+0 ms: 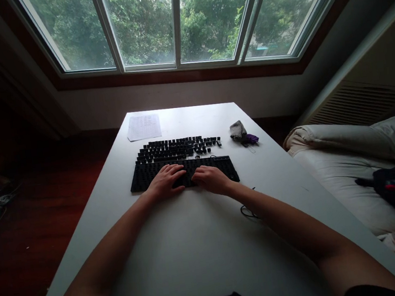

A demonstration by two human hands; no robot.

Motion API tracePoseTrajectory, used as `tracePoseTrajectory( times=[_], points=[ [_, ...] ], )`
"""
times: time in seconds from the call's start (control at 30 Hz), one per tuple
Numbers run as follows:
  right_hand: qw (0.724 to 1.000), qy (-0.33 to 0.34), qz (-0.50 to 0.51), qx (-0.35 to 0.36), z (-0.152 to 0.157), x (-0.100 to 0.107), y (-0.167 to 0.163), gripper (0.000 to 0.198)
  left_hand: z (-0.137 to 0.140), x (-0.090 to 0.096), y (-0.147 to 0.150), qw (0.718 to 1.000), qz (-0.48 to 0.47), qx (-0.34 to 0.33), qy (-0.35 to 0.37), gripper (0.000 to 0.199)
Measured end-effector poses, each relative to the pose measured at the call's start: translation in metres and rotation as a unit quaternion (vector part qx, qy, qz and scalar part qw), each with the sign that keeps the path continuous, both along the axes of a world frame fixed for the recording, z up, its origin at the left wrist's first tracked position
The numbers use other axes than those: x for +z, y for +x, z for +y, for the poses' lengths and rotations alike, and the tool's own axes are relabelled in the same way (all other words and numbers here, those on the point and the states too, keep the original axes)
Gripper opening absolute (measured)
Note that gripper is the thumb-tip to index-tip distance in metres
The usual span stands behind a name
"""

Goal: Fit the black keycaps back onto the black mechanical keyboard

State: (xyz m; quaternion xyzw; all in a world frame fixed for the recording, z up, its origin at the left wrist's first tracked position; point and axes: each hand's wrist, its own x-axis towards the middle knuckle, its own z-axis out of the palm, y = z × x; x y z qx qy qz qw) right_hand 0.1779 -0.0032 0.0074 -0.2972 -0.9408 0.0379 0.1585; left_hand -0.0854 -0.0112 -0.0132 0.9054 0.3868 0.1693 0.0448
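Note:
A black keyboard (pixel 140 178) lies flat across the white table, its surface partly hidden by both hands. My left hand (pixel 165 180) rests on its middle-left part, fingers spread and thumb stretched out near the front edge. Just right of the middle, my right hand (pixel 211 177) is bent over the keyboard with its fingers drawn together in a pinch. Whatever those fingertips hold, if anything, is too small and dark to make out. Directly behind the keyboard, loose black keycaps (pixel 172 148) stand in several rows, more scattered toward the right.
On the white table (pixel 195 244), a printed sheet (pixel 143 127) lies at the back left. A grey cloth (pixel 237 129) and a purple item (pixel 251 138) sit at the right. A black cable (pixel 247 212) curls by my right forearm. Beyond the right edge is a sofa (pixel 335 184).

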Motion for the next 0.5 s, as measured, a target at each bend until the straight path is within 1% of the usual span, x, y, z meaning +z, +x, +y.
tracePoseTrajectory(
  times=[0.1, 0.23, 0.3, 0.37, 0.5],
  points=[
    [0.997, -0.052, 0.054, -0.028, 0.018, 0.004, 0.001, 0.021, 0.001, 0.001, 0.0, 1.0, -0.006, 0.005, 0.0, 0.061],
    [0.99, -0.062, 0.083, -0.1, 0.046, 0.012, -0.005, 0.02, 0.001, 0.002, 0.001, 1.0, -0.007, 0.003, 0.001, 0.061],
    [0.989, -0.054, 0.059, -0.127, 0.06, 0.015, -0.012, 0.018, 0.001, 0.003, 0.001, 1.0, -0.004, 0.003, 0.002, 0.06],
    [0.99, -0.025, 0.006, -0.135, 0.075, 0.017, -0.019, 0.017, 0.001, 0.004, 0.001, 1.0, -0.004, 0.003, 0.003, 0.06],
    [0.99, 0.043, -0.096, -0.098, 0.103, 0.017, -0.031, 0.016, 0.003, 0.004, -0.001, 1.0, -0.007, -0.002, 0.001, 0.061]
  ],
)
